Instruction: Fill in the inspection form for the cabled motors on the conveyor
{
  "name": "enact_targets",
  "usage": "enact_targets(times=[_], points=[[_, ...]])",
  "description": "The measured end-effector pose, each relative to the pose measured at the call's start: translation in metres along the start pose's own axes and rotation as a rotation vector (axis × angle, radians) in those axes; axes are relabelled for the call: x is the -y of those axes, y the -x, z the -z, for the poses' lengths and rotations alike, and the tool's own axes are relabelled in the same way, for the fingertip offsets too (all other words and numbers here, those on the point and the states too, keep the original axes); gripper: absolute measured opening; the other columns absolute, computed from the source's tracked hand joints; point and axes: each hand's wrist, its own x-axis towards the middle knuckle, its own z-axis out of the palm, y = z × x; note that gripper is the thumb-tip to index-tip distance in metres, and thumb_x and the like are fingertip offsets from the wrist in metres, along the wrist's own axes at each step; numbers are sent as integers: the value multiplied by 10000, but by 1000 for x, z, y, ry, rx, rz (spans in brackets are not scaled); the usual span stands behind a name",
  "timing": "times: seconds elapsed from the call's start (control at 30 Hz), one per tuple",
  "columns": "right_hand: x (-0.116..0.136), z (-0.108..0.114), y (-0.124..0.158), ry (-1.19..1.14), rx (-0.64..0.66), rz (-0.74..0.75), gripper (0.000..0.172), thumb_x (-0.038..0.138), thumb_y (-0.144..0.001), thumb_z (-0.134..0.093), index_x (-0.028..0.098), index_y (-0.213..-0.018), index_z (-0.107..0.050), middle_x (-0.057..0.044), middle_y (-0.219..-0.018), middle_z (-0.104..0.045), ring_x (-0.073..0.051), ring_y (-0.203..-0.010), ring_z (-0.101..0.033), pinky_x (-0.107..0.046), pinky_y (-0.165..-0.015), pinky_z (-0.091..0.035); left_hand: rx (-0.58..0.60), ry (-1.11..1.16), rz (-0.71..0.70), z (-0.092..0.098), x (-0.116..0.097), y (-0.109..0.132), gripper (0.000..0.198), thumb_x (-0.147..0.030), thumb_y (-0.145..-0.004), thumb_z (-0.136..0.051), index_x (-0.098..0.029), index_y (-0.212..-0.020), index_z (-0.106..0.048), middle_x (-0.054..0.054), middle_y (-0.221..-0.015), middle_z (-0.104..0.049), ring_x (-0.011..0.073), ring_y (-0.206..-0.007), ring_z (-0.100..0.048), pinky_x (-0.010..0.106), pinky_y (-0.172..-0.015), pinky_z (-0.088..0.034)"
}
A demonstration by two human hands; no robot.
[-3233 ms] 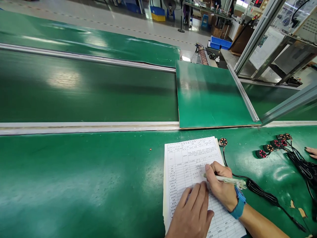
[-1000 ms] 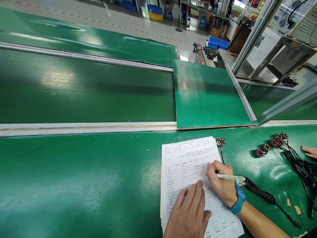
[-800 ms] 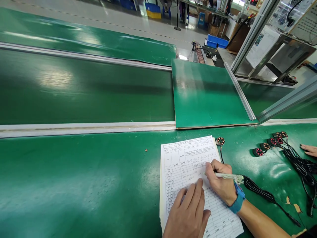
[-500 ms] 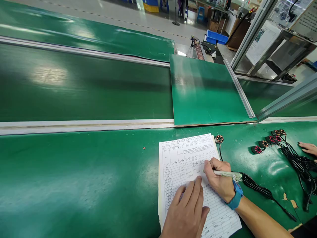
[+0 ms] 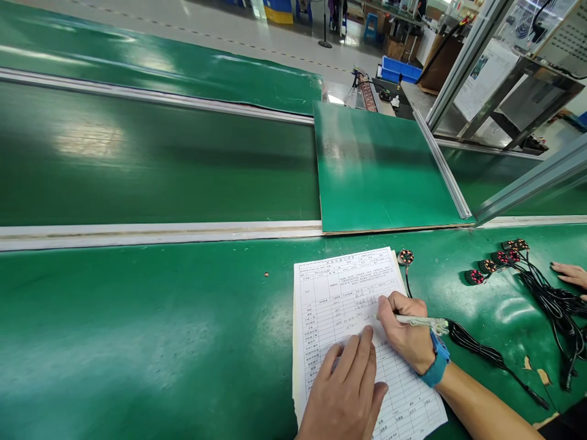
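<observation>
A printed form (image 5: 321, 305) with handwritten entries lies on the green work surface, a paler sheet showing along its left edge. My left hand (image 5: 343, 388) rests flat on the form's lower half, fingers stretched out. Wrapped round a pale pen (image 5: 422, 322), my right hand (image 5: 406, 333) rests on the form's right side; the fingers hide the pen's tip. A blue watch (image 5: 436, 360) is on my right wrist. Just beyond the form's top right corner sits a small round black part (image 5: 405, 257), its cable running down behind my right hand.
Several round parts (image 5: 488, 266) with bundled black cables (image 5: 557, 305) lie at the right. Another person's hand (image 5: 571, 274) is beside them. A coiled cable (image 5: 479, 348) lies right of my wrist. Beyond the bench are a raised green board (image 5: 389, 171) and a metal frame post (image 5: 527, 186).
</observation>
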Motion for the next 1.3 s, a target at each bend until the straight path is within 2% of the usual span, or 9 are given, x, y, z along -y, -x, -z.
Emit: enact_targets(times=[0.33,0.67,1.2,1.3], points=[[0,0,-1,1,-3,16,473,326,-992,-489,217,-588,-267,74,-526,-239,-81,-479,-239,-265,-478,-224,17,0,0,-1,0,2,380,-322,-1033,-422,-95,-1164,-698,124,-1330,-679,269,-1194,-584,424,-999,-379],[-3,-1,1,9,-41,8,469,325,-1001,-481,219,-594,-273,74,-537,-240,-86,-494,-225,-267,-485,-222,0,6,-2,-4,1,4,367,-321,-1023,-447,-97,-1163,-701,129,-1328,-680,273,-1191,-587,421,-1004,-379],[-2,-1,0,1,-23,77,476,301,-979,-515,211,-566,-297,77,-518,-236,-72,-454,-236,-256,-463,-228,-10,3,-7,-3,2,2,386,-318,-1031,-420,-86,-1142,-708,132,-1288,-701,270,-1169,-596,421,-990,-383],[-4,0,1,-9,-39,42,482,313,-996,-497,212,-564,-310,70,-511,-263,-79,-465,-259,-261,-474,-238,-5,7,-4,-3,2,3,374,-320,-1028,-433,-95,-1142,-709,127,-1305,-693,265,-1176,-595,415,-991,-388]])
